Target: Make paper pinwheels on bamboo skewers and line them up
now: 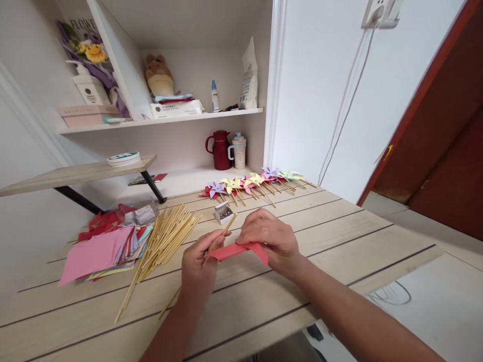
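Observation:
My left hand [199,264] is closed around a thin wooden stick [229,224], whose upper tip shows past the thumb and whose lower end slants out below the hand. In the fingers of my right hand [267,239] is a red paper piece [237,250], partly folded, with one strip hanging down. Its left end reaches the left thumb; whether that hand pinches it too I cannot tell. Just beyond my hands sits a small open white box [224,213] of tiny metal pins. Several paper pinwheels [253,182] on sticks lie in a row at the back.
To the left are a pile of wooden sticks [166,236], a stack of coloured paper [98,251] and a clear plastic box [141,213]. A small raised shelf [75,176] stands behind them. A red jug [221,151] and a speckled cup [239,151] stand in the cabinet.

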Motion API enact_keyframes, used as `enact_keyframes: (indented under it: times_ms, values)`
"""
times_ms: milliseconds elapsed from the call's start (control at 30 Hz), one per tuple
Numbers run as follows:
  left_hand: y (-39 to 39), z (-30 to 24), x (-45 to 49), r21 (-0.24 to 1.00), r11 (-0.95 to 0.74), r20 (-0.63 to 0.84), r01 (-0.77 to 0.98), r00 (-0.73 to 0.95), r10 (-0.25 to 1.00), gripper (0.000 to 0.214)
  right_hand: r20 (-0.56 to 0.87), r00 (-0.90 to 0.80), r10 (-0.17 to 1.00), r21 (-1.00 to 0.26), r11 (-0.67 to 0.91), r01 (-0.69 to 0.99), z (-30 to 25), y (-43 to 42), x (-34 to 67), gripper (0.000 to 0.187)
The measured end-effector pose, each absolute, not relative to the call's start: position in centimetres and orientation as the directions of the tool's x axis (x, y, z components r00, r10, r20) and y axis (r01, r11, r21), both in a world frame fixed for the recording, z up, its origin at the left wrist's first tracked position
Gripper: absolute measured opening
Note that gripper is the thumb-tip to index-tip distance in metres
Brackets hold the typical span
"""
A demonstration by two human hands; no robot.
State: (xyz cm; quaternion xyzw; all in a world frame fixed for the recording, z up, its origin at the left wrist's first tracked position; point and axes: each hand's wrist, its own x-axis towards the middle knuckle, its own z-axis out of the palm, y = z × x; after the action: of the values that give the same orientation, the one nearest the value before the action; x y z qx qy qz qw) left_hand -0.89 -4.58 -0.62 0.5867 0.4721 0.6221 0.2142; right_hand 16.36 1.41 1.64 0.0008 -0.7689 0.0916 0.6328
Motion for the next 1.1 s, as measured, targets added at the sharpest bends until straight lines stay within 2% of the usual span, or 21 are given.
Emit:
enact_keyframes:
  times_ms: [100, 233, 567, 767, 933, 1100]
  values:
    - [-4.7, -0.7, -0.9, 0.804, -0.494, 0.568, 0.331, -0.182, 0.802, 0.025, 0.975, -0.189, 0.12, -0.136, 0.988, -0.075, 1.8, 1.2, 16.4, 0.01]
    - [-4.4, -1.0, -1.0, 0.814, -0.47, 0.537, 0.343, -0.133, 0.833, 0.028, 0.971, -0.2, 0.13, -0.142, 0.989, -0.047, 2.0, 1.2, 16.6, 0.011]
    - [-4.4, -1.0, -0.7, 0.832, -0.457, 0.515, 0.315, -0.132, 0.847, 0.039, 0.975, -0.165, 0.149, -0.16, 0.985, -0.056, 1.8, 1.3, 16.5, 0.012]
    - [-4.4, -1.0, -0.7, 0.846, -0.439, 0.501, 0.303, -0.174, 0.848, 0.035, 0.973, -0.151, 0.172, -0.178, 0.984, -0.024, 1.9, 1.3, 16.7, 0.013]
    - [-4.3, -1.6, -0.9, 0.78, -0.49, 0.599, 0.389, -0.234, 0.766, 0.025, 0.972, -0.157, 0.173, -0.18, 0.983, -0.035, 2.0, 1.2, 16.8, 0.011]
    - [-4.3, -1.2, -0.9, 0.61, -0.576, 0.775, 0.545, -0.258, 0.577, 0.016, 0.97, -0.151, 0.19, -0.195, 0.981, -0.021, 1.9, 1.2, 16.6, 0.011]
